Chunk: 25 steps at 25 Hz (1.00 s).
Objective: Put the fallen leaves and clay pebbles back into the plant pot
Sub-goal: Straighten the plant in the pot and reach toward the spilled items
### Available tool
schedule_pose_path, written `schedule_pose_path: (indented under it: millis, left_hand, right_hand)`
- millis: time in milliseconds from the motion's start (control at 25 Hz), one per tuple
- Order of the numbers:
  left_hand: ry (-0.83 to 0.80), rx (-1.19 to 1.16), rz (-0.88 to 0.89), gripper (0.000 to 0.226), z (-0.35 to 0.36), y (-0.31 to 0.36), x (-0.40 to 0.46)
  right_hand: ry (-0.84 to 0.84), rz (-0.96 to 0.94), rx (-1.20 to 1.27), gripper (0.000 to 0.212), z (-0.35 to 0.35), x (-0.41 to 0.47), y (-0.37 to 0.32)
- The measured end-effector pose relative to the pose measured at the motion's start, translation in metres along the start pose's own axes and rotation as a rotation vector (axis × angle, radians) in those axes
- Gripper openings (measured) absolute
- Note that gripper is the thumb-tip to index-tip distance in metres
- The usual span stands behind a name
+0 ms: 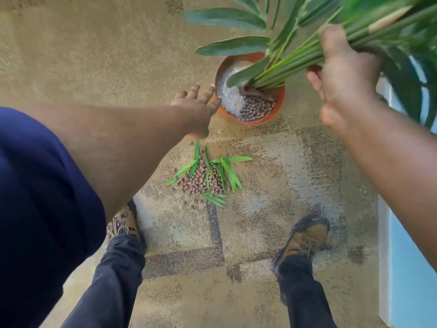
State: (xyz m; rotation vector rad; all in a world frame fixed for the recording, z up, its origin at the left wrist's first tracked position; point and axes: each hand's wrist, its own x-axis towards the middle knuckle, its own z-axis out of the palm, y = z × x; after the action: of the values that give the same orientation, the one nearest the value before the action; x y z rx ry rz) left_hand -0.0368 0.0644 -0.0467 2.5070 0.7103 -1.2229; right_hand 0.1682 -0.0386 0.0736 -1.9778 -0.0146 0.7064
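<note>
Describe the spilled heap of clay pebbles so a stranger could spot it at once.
Start at the round terracotta plant pot tilted on the speckled tan carpet. Nearer the person, between pot and brown shoes, lies a small heap of brown clay pebbles. Unlike the pebbles inside the pot, these sit on bare carpet, with narrow green fallen leaves strewn across them.

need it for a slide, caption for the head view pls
Right hand grips the plant stems, left hand reaches the tilted pot; spilled pebbles and leaves wait on the carpet.
</note>
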Motion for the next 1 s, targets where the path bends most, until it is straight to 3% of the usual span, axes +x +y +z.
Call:
schedule_pose_path:
  millis: [280,520,840,1000]
  left_hand:
    - [-0.113,-0.084,-0.027,0.095,0.014,-0.013,0.003]
    - [-0.221,-0.212,-0.057,0.103,0.027,-0.008,0.012]
    - [-0.201,-0.355,-0.015,0.103,0.015,0.005,-0.005]
    - [-0.142,-0.422,0.009,0.090,0.022,0.009,-0.025]
  right_hand:
    - [-0.110,-0.326,-0.295,0.020,0.042,0.000,-0.009]
    - [-0.177,-0.363,-0.426,0.023,0.028,-0.004,0.003]
    - [-0.157,-0.385,-0.422,0.024,0.029,0.000,0.005]
    - [-0.055,-0.365,-0.365,0.027,0.040,0.006,0.012]
